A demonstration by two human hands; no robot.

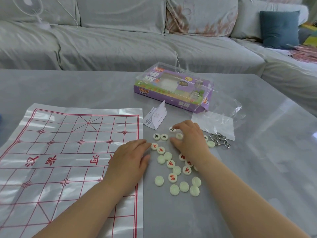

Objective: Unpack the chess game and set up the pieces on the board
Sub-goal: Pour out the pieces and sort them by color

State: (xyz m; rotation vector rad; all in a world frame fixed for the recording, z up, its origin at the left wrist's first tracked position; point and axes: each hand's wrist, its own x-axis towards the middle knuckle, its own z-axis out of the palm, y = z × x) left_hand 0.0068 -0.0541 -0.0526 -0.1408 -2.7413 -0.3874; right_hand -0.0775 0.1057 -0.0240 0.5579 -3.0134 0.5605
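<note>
Grey table (257,169), metal wire puzzle (220,140) lying on it, covered sofa (120,45) behind, white fan (30,7), teal cushion (279,28)

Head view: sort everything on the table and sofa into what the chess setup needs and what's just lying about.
Belongs to the job: board sheet, chess pieces, purple game box, left hand and right hand among the pieces.

Just lying about: folded leaflet, clear plastic bag, metal ring puzzle, fan, blue cushion.

Cream pieces (170,164) (red or black characters), red-lined clear board (68,134), purple box (181,104), grey table (257,169).
</note>
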